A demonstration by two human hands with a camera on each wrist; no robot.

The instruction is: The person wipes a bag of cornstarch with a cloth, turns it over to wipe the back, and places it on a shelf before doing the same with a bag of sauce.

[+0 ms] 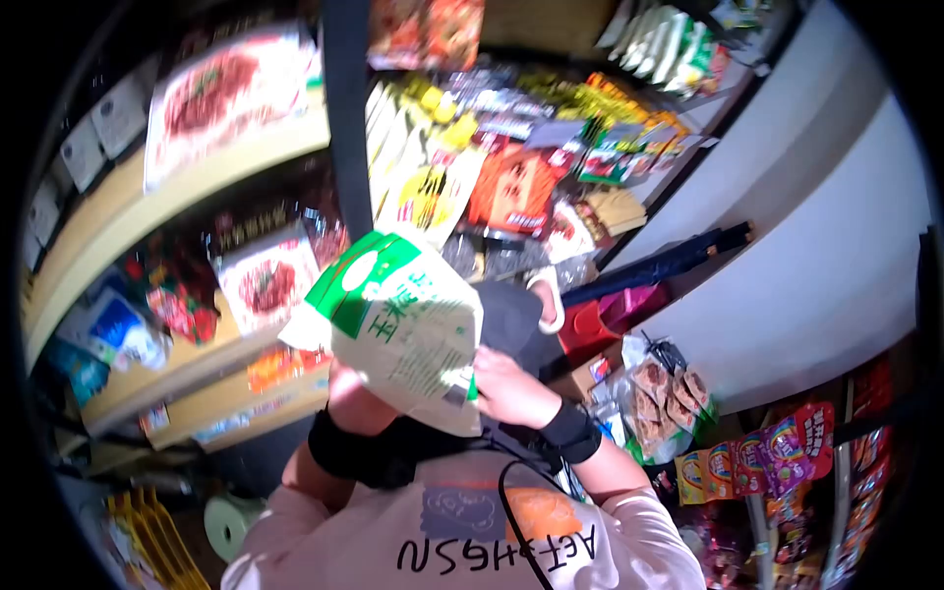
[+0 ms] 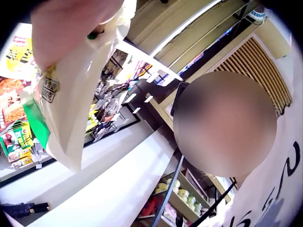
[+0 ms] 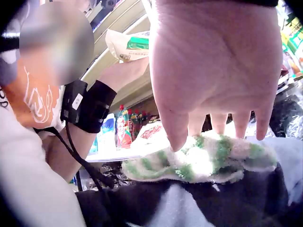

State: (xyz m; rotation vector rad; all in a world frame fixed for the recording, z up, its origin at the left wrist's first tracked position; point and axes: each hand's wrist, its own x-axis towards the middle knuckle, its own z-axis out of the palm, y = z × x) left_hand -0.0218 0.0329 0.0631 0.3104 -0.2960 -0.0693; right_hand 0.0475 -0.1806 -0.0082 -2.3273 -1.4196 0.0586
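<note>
Stocked shop shelves [image 1: 211,172] curve beside the person, whose left hand [image 1: 359,398] grips a white-and-green plastic bag [image 1: 408,334] before the torso; the right hand [image 1: 516,388], fingers extended, is at a fluffy striped cloth [image 3: 199,163]. The bag looks light, pliable and slightly slippery, best pinched along its edge.

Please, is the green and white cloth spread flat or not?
Not flat; bunched up. In the right wrist view, the cloth lies in thick, uneven folds by the right hand's fingertips.
</note>
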